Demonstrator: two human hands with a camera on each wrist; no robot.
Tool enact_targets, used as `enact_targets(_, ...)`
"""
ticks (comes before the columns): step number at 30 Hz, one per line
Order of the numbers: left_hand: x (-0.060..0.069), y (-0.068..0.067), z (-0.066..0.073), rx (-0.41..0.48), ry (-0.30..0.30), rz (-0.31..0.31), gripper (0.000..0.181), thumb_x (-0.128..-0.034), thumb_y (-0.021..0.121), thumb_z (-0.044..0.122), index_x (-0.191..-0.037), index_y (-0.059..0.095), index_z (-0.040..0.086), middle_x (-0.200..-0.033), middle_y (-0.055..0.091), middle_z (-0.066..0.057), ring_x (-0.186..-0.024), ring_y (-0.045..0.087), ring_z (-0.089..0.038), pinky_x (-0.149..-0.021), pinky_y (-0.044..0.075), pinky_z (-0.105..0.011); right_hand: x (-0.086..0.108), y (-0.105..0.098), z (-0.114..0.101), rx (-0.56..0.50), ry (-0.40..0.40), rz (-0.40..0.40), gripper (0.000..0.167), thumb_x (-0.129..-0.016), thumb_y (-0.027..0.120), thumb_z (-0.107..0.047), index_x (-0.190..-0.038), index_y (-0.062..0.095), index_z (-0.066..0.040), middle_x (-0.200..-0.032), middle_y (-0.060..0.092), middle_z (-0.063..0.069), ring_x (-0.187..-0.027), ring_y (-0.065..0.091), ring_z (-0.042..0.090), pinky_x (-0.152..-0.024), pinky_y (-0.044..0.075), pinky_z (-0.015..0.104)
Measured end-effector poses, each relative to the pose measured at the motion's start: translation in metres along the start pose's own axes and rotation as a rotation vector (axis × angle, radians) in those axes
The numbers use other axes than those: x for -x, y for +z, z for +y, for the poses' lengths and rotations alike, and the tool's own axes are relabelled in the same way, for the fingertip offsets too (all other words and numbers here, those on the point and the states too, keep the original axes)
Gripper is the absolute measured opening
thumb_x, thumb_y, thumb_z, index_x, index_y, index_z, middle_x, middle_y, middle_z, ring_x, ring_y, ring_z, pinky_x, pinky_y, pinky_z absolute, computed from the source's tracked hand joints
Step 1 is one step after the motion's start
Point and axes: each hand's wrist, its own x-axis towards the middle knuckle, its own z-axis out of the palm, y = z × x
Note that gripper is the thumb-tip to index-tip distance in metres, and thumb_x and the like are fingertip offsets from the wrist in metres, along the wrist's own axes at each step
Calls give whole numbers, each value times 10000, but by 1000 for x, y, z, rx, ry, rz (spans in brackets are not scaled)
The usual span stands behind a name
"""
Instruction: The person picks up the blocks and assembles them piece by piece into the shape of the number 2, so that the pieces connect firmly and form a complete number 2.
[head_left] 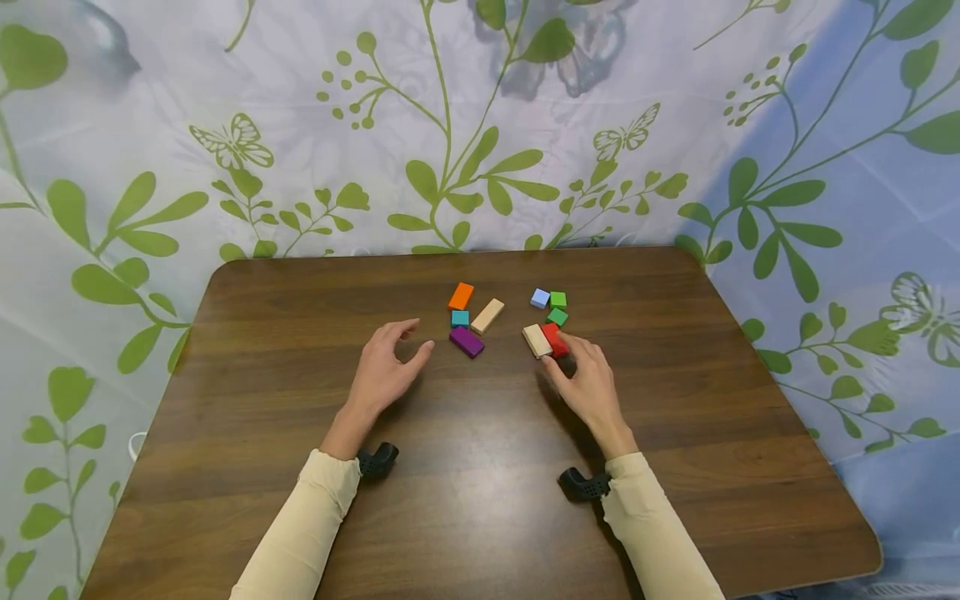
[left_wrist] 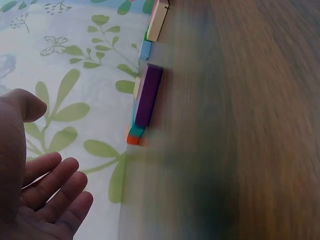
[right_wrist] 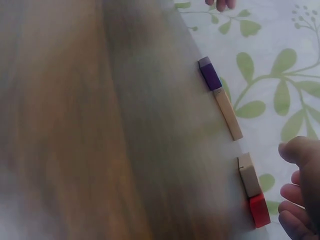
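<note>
Lying near the right hand [head_left: 591, 385] is 1 red block [head_left: 551, 334].

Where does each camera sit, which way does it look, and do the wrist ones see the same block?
Head: worn on the head, looking forward and down at the table; the left hand, right hand and pale sleeves show.
Left wrist: worn there, looking past the left hand toward the purple block; its thumb and fingers show.
Right wrist: worn there, looking past the right hand toward the red block; that hand shows, plus bits of the left hand up top.
Both wrist views share the purple block.
</note>
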Motion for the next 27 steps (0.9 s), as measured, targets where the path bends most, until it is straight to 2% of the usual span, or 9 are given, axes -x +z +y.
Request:
enact_targets(11, -14, 28, 7, 66, 41, 40, 435, -954, 747, 249, -1302, 656, 4, -1224, 674, -203, -1081, 614, -363, -960, 533, -498, -5, 11, 4, -46, -11, 38, 423, -904, 803, -222, -1250, 696, -4, -1190, 708, 179, -983, 642, 333, -846, 535, 483)
enact_targets(19, -21, 45, 12, 52, 57, 43, 442, -943, 746, 268, -1290, 677, 3, -1199, 700, -166, -1102, 589, -328, -962, 498, -465, -2, 18, 8, -56, 11, 53, 379, -908, 802, -196, -1224, 709, -9, -1132, 722, 167, -950, 680, 325, -850, 558, 476)
enact_targets(27, -25, 62, 11, 38, 84, 45, 400, -930, 749, 232, -1243, 697, -11, -1151, 718, -152, -1113, 572, -337, -989, 467, -472, 3, 23, 9, -48, 17, 71, 345, -900, 810, -191, -1188, 730, -18, -1048, 733, 158, -900, 670, 314, -810, 545, 474)
